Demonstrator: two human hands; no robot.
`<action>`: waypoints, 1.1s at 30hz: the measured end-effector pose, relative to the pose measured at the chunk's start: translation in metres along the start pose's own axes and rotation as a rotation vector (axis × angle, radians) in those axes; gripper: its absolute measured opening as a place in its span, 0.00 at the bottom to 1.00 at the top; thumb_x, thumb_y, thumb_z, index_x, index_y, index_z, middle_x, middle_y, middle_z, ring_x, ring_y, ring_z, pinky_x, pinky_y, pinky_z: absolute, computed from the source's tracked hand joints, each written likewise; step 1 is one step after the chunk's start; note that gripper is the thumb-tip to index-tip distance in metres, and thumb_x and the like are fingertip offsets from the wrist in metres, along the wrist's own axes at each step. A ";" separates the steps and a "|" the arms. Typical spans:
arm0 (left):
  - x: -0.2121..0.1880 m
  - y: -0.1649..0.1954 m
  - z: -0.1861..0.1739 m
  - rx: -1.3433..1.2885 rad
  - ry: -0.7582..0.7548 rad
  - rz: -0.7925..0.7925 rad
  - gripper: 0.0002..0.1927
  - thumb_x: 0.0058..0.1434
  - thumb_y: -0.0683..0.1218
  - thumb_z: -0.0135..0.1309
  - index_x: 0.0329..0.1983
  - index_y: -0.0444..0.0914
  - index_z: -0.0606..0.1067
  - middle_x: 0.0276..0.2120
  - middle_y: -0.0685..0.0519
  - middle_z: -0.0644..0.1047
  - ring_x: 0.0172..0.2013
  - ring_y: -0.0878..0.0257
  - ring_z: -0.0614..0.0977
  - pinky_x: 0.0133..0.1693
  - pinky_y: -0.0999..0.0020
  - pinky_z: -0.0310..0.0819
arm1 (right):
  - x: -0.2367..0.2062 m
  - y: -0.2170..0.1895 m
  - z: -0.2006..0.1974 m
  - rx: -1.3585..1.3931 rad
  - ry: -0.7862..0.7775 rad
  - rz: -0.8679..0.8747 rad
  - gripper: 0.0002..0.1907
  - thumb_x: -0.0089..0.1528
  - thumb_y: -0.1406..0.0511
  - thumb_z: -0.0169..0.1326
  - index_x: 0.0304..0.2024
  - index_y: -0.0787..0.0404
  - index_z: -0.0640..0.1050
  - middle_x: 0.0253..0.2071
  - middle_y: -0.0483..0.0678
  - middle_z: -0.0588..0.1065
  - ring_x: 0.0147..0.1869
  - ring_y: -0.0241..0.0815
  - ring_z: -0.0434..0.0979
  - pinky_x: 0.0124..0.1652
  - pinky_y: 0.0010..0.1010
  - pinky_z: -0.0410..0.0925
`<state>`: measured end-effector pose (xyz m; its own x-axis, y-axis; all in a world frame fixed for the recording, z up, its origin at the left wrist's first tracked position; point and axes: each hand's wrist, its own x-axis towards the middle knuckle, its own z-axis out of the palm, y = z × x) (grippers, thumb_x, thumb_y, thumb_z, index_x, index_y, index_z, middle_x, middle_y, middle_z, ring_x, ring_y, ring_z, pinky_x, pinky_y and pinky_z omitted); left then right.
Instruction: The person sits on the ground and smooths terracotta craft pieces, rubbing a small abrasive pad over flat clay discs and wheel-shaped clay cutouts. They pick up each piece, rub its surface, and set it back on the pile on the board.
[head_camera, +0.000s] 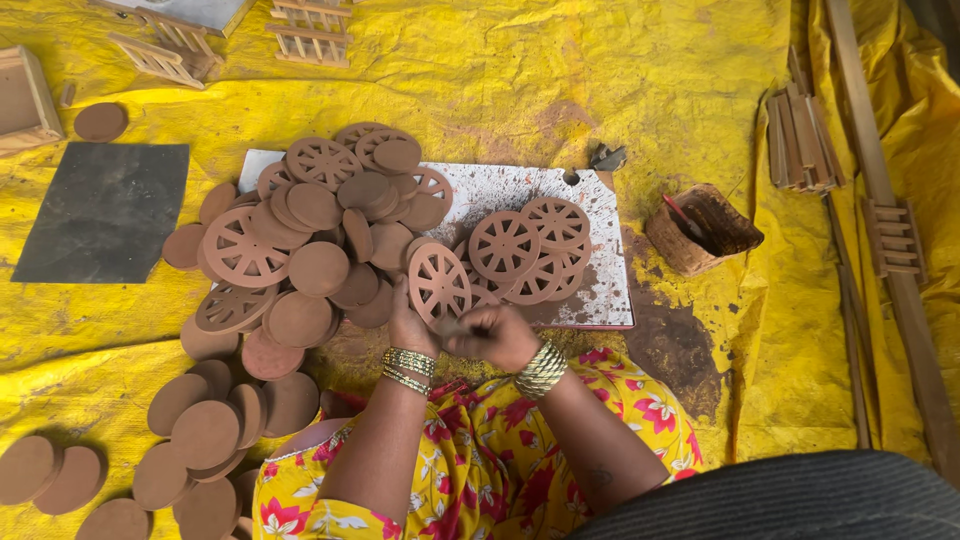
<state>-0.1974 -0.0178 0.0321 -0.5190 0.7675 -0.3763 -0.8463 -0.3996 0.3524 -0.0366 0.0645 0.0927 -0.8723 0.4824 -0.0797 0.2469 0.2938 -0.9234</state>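
Left hand (412, 325) pinches a brown round spoked clay wheel (438, 284) upright at the white spattered board's (600, 290) near edge; right hand (492, 335), fingers curled, touches its lower rim from the right, w/ piles just beyond.

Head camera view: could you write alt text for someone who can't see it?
Left hand holds a brown spoked wheel disc upright while the right hand works at its edge. Brown discs are heaped on a yellow sheet.
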 end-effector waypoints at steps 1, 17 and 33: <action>-0.001 0.002 -0.001 -0.041 -0.042 -0.040 0.29 0.71 0.63 0.42 0.62 0.37 0.70 0.57 0.45 0.75 0.54 0.50 0.77 0.55 0.50 0.73 | -0.002 0.001 0.002 0.230 -0.145 0.014 0.07 0.58 0.68 0.64 0.40 0.56 0.86 0.33 0.46 0.83 0.34 0.32 0.82 0.38 0.27 0.76; 0.006 0.021 -0.001 -0.051 -0.080 -0.019 0.25 0.67 0.54 0.41 0.63 0.41 0.69 0.59 0.48 0.75 0.58 0.51 0.77 0.59 0.47 0.75 | 0.030 0.061 -0.035 0.630 0.418 0.209 0.08 0.63 0.68 0.60 0.40 0.67 0.76 0.39 0.52 0.83 0.37 0.42 0.84 0.40 0.35 0.79; 0.010 -0.007 -0.006 0.414 -0.171 -0.210 0.32 0.68 0.65 0.48 0.62 0.36 0.70 0.52 0.40 0.76 0.49 0.50 0.81 0.49 0.53 0.76 | 0.009 0.018 -0.006 0.697 -0.047 -0.085 0.06 0.67 0.71 0.58 0.46 0.65 0.80 0.38 0.48 0.81 0.39 0.36 0.81 0.41 0.29 0.76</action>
<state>-0.1971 -0.0102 0.0207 -0.2862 0.8950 -0.3422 -0.7937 -0.0214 0.6079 -0.0368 0.0793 0.0775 -0.8978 0.4403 0.0017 -0.1371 -0.2759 -0.9513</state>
